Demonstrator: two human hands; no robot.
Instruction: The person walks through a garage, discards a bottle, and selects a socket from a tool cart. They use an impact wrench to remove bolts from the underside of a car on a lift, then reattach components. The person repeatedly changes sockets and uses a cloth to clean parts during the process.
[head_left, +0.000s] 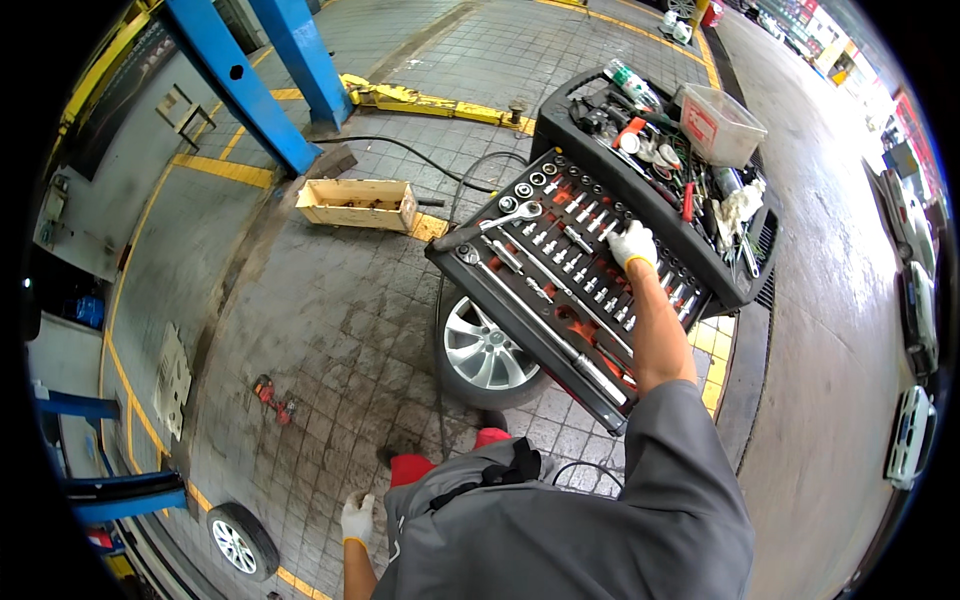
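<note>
My right hand [632, 243], in a white glove with a yellow cuff, reaches down into an open tool drawer [462, 252]. Its fingers are closed among the sockets near the drawer's far side; what they grip is hidden. Rows of silver sockets [573, 262] lie in the dark tray, with a long torque wrench [600, 378] along the near edge. Close to the drawer's left end lies a ratchet [527, 211]. Low at my left side hangs my left hand [357, 517], also gloved, holding nothing, its fingers loosely apart above the tiled floor.
The cart top [570, 130] carries jumbled tools, a bottle and a clear plastic bin [718, 125]. Beneath the drawer lies a wheel [485, 345]. A wooden box [357, 203], a red power tool [273, 400] and another wheel [240, 540] are on the floor. Blue lift posts [245, 90] stand behind.
</note>
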